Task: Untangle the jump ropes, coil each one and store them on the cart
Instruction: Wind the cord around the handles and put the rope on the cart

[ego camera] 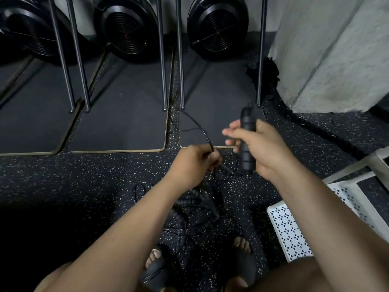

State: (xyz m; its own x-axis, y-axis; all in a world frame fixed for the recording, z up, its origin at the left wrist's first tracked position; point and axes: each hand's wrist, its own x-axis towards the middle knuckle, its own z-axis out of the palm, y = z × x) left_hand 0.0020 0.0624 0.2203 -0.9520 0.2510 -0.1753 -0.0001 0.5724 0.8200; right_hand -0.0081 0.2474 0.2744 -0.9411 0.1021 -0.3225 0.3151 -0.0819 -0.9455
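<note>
My right hand (pixel 267 148) grips a black ribbed jump rope handle (pixel 248 127) held upright over the floor. My left hand (pixel 192 163) pinches a thin black cord (pixel 201 128) that arcs up and to the left from the fingers. Below my hands a tangle of black jump ropes (pixel 197 216) with ribbed handles and thin cords lies on the speckled floor, partly hidden by my forearms. The white perforated cart (pixel 288 228) stands at the lower right.
Three black fan machines (pixel 216 28) stand at the back on dark mats, with metal rails (pixel 162 60) between them. A grey concrete pillar (pixel 336 49) rises at the right, and a thick black rope (pixel 315 129) lies along its base. My sandalled feet (pixel 242 249) stand beside the tangle.
</note>
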